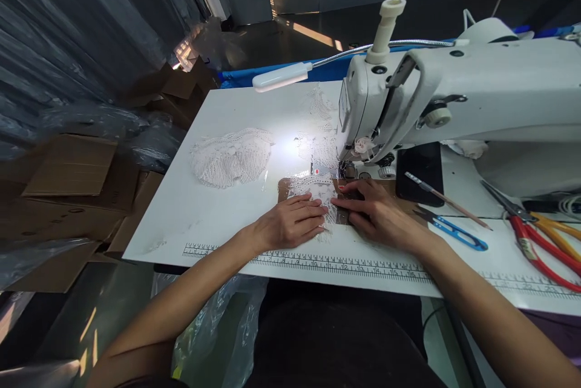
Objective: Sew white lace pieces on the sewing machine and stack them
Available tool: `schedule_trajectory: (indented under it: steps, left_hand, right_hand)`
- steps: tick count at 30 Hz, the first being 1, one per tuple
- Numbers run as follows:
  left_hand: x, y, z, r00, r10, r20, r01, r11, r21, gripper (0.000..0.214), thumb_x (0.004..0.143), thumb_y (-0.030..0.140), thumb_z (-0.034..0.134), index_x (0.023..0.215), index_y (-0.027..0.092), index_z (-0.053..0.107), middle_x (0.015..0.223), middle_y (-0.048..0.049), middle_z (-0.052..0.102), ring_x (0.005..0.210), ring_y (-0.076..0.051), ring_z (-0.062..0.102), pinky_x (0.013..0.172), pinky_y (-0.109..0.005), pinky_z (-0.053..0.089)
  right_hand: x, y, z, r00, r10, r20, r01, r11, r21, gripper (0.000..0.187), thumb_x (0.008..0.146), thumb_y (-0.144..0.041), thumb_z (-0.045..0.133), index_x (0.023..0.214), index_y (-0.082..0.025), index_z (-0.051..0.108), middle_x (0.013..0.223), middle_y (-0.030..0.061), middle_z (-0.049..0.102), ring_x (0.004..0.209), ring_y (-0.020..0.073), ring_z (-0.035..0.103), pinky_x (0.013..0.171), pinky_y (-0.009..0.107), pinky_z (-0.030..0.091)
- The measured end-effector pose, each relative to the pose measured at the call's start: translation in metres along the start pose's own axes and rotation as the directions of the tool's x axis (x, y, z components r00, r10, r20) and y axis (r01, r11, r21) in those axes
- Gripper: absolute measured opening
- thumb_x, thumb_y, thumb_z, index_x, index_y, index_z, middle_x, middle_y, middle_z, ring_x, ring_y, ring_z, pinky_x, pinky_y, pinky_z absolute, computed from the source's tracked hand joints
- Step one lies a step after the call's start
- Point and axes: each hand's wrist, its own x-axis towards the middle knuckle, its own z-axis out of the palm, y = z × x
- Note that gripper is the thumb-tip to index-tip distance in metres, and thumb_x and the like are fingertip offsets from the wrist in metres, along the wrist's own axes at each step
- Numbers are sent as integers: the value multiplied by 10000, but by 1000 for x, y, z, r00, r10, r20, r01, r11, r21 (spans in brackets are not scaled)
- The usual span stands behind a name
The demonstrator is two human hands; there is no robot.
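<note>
My left hand [290, 220] lies flat, fingers stretched, on a strip of white lace [314, 189] laid over a brown piece [285, 188] on the white sewing table [200, 206]. My right hand [374, 209] rests beside it, fingers extended, pressing the lace's right edge. Both hands sit just in front of the needle area [348, 169] of the white sewing machine [454, 97]. The lace runs on under the presser foot and away behind it.
A heap of white lace [230, 158] lies at the table's left. A black phone [420, 171], a pencil [447, 200], blue thread snips [454, 232] and red and orange scissors [542, 243] lie to the right. A lamp [281, 76] lights the work. Cardboard boxes [68, 170] stand at left.
</note>
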Motion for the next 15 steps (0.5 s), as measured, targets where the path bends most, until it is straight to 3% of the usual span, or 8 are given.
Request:
schedule_trajectory:
  steps: [3, 8, 15]
  left_hand:
    - [3, 0, -2, 1000, 9, -11, -9, 1000, 1, 200, 931, 304, 675, 1006, 119, 666, 1074, -111, 754, 1024, -217, 724, 926, -426, 609]
    - [12, 7, -7, 999, 12, 39, -15, 998, 64, 229, 945, 345, 649, 1002, 125, 665, 1017, -107, 754, 845, -197, 712, 707, -348, 590]
    - [23, 2, -5, 982, -63, 175, 30, 982, 186, 304, 1013, 329, 520, 1085, 64, 649, 1091, -167, 717, 891, -239, 675, 743, -381, 555]
  right_hand:
    - [0, 1, 1, 1000, 3, -7, -3, 1000, 8, 377, 905, -197, 536, 1233, -289, 697, 1222, 106, 617, 1169, 286, 556, 1018, 553, 486]
    - [-1, 2, 3, 1000, -4, -19, 5, 1000, 16, 373, 912, -206, 528, 1230, -306, 696, 1224, 100, 616, 1162, 288, 556, 1002, 565, 491]
    - [1, 0, 0, 1000, 7, 6, -7, 1000, 16, 380, 908, -187, 533, 1231, -293, 702, 1231, 111, 612, 1165, 296, 550, 1014, 565, 481]
